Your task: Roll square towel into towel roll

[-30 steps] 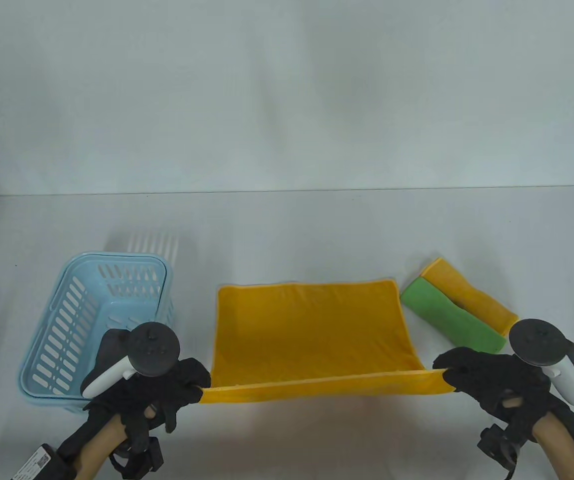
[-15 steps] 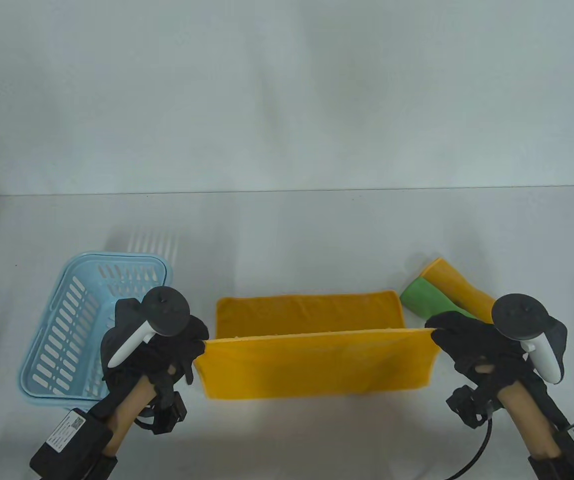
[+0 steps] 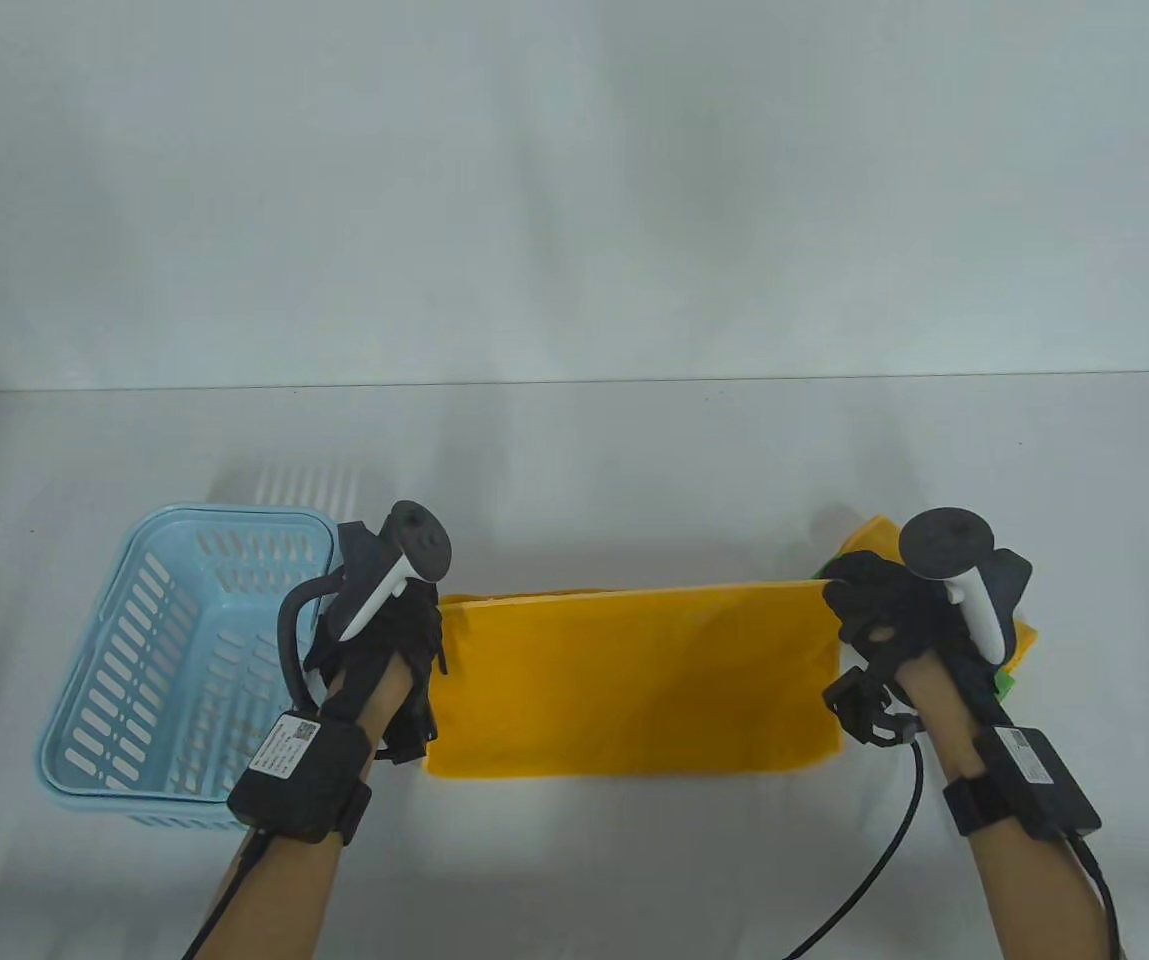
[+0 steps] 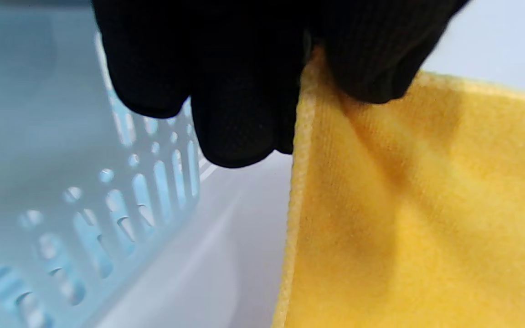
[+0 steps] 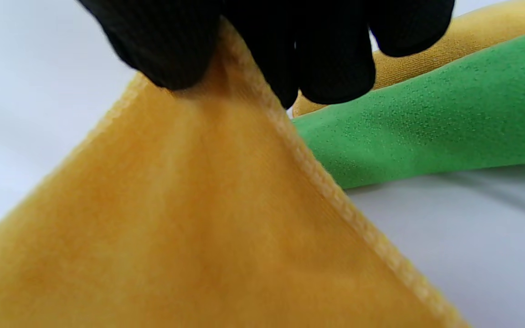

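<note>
Yellow square towel [image 3: 634,685] folded in half, flat on the white tabletop [image 3: 574,450], in the middle near the front. Far edge a little raised, held at both far corners.

Left hand [image 3: 384,640] in a black glove at the far left corner of the towel. Grip pinching that corner: cloth squeezed between thumb and fingers [image 4: 235,114], clear in the left wrist view. Other fingers curled down next to the pinch. Wrist and forearm stretched forward from the front edge, white and black tracker [image 3: 399,570] on the back of the hand, tilted.

Right hand [image 3: 889,615] in a black glove at the far right corner. Grip pinching too: the sewn corner nipped between thumb and fingers [image 5: 331,68], seen in the right wrist view. Forearm stretched forward the same way, tracker [image 3: 959,575] on top, black box strapped to the wrist, cable trailing back.

Light blue basket [image 3: 124,680] with slots in its walls just left of the left hand, very close to the towel's left edge. Green towel roll [image 5: 426,132] just beside the towel's right corner, yellow towel roll [image 5: 472,41] right behind it, the two side by side. Both mostly hidden under the right hand in the table view.
</note>
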Action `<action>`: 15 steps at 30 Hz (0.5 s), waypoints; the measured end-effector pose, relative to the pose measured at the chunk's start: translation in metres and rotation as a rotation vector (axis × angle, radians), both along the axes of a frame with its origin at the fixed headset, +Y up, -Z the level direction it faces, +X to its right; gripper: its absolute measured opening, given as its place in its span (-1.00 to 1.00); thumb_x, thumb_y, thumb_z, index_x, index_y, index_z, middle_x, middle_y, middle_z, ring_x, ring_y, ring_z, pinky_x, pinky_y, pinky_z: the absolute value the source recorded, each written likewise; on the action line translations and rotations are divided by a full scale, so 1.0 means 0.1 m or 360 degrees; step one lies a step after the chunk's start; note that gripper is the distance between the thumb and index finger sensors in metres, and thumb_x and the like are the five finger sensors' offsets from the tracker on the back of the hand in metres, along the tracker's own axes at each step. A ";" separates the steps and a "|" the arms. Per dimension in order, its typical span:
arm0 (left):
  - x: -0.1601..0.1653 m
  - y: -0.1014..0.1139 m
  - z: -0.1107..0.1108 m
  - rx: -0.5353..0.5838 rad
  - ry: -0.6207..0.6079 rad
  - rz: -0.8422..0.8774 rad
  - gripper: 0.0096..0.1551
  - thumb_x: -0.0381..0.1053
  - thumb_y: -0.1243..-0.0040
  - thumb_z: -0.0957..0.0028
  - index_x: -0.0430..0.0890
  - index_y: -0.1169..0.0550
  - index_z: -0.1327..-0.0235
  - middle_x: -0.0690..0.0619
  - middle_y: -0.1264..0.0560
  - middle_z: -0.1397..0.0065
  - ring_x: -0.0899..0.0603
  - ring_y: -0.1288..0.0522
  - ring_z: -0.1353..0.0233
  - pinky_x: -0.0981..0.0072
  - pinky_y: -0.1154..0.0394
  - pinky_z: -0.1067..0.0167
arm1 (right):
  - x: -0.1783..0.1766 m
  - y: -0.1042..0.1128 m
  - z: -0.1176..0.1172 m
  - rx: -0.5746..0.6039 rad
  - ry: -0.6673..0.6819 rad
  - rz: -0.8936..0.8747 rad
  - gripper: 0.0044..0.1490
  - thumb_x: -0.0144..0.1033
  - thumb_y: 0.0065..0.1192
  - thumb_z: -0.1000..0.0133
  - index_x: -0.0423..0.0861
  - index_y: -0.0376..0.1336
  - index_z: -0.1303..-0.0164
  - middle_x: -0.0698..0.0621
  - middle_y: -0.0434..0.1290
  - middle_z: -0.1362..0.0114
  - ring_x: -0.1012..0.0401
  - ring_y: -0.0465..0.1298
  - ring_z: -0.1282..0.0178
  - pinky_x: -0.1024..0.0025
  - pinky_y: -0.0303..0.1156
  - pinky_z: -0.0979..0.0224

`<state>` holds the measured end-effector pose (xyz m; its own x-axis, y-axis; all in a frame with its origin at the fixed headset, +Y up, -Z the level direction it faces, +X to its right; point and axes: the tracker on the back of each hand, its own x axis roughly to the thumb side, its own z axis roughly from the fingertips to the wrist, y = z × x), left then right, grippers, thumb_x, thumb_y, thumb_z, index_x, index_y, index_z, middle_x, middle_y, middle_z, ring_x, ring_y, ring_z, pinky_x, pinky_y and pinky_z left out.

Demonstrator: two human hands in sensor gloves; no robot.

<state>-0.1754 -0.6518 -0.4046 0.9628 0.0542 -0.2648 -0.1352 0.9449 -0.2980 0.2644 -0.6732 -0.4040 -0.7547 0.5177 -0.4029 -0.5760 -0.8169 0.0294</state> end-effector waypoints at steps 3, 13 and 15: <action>0.10 -0.16 -0.14 0.0000 0.0040 -0.0090 -0.54 0.04 -0.29 0.12 0.09 -0.59 -0.08 0.09 -0.66 -0.17 -0.09 -0.73 -0.12 -0.05 -0.55 -0.23 | -0.11 -0.11 -0.11 -0.0019 -0.0054 0.0175 -0.53 -0.10 0.35 0.12 0.19 0.42 -0.02 0.09 0.55 -0.18 0.02 0.52 -0.23 -0.09 0.34 -0.39; 0.23 -0.68 -0.43 0.0078 0.0112 -0.0312 -0.53 0.11 -0.29 0.16 0.12 -0.59 -0.05 0.14 -0.65 -0.16 -0.07 -0.72 -0.13 -0.05 -0.53 -0.26 | -0.45 -0.40 -0.34 -0.0052 -0.0129 0.0634 -0.52 -0.06 0.34 0.13 0.23 0.40 -0.02 0.13 0.51 -0.20 0.06 0.49 -0.26 -0.06 0.32 -0.42; 0.21 -0.74 -0.43 0.0106 0.0126 -0.0270 -0.51 0.12 -0.27 0.16 0.13 -0.56 -0.09 0.15 -0.63 -0.21 -0.08 -0.70 -0.18 -0.05 -0.51 -0.29 | -0.46 -0.43 -0.35 -0.0071 -0.0130 0.0675 -0.51 -0.04 0.34 0.14 0.24 0.39 -0.04 0.13 0.51 -0.20 0.06 0.49 -0.25 -0.05 0.33 -0.41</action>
<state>-0.1543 -0.7261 -0.4479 0.9359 -0.0869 -0.3412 0.0069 0.9734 -0.2289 0.2185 -0.7162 -0.4387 -0.8617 0.1492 -0.4850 -0.1913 -0.9808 0.0380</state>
